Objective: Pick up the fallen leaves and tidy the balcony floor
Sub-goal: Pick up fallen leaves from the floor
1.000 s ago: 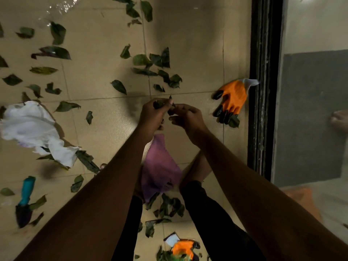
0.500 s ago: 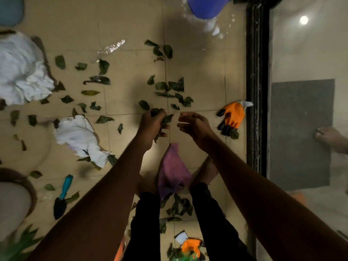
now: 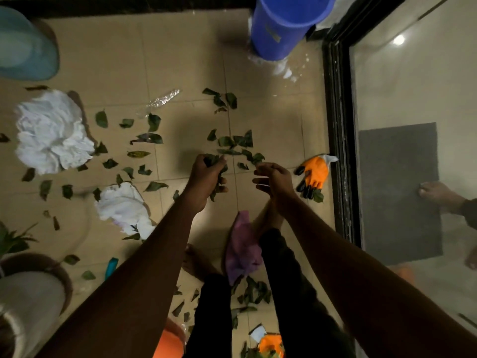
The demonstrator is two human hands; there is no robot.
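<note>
bucket (image 3: 281, 27) far end | glove (image 3: 313, 175) right of leaves (image 3: 233, 143) | cloth (image 3: 51, 131) left

The one head-worn camera looks steeply down onto the tiled floor (image 3: 180, 60) from standing height. The left hand (image 3: 206, 177) gripping leaves (image 3: 214, 160) sits mid-frame. A blue bucket (image 3: 281, 27) lies beyond that grip, a door frame (image 3: 340, 151) to its right.

Blue bucket (image 3: 284, 27) at top by sliding-door frame (image 3: 340, 151); orange glove (image 3: 313, 174) just beside frame; big white crumpled cloth (image 3: 51, 133) left, smaller white cloth (image 3: 121, 202) below it; purple cloth (image 3: 242, 249) low centre
</note>
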